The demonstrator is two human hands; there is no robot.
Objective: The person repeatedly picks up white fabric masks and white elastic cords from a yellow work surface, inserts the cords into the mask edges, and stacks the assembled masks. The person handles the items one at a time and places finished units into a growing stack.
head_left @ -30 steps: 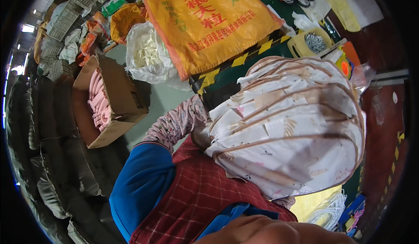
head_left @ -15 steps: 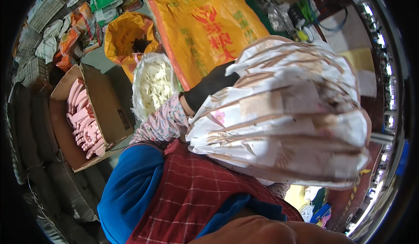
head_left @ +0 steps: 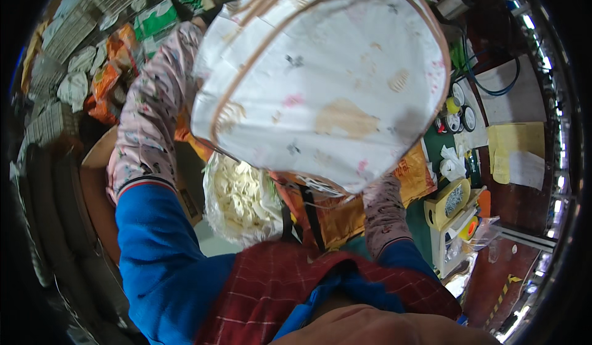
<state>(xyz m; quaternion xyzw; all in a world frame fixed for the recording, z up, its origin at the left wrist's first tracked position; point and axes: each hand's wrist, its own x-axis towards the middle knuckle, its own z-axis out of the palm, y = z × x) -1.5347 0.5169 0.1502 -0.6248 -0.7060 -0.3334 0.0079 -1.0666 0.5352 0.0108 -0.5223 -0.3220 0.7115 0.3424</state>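
A thick stack of white printed fabric pieces with tan edging (head_left: pixel 333 86) is held up in front of me between both arms. The top piece is rounded, with pink and tan motifs. At its upper left edge is my left hand (head_left: pixel 202 21), mostly hidden behind the fabric. My right sleeve (head_left: pixel 383 209) runs up under the stack's lower right edge, and the right hand is out of sight behind it. The fingers of both hands are hidden, but the raised stack rests between them. Below it stands a clear bag of cream-coloured pieces (head_left: pixel 243 200).
An orange sack (head_left: pixel 342 218) lies beneath the stack. To the right, a yellow tray of small metal parts (head_left: pixel 453 200) and black-and-white wheels (head_left: pixel 456 120) sit on the bench. A cardboard box (head_left: pixel 98 178) stands at left, near grey wrapped rolls (head_left: pixel 65 191) and orange packages (head_left: pixel 106 79).
The stack has moved up and left and turned, so a broad flat face shows instead of layered edges. My left arm has reached farther forward; my right sleeve has come into view.
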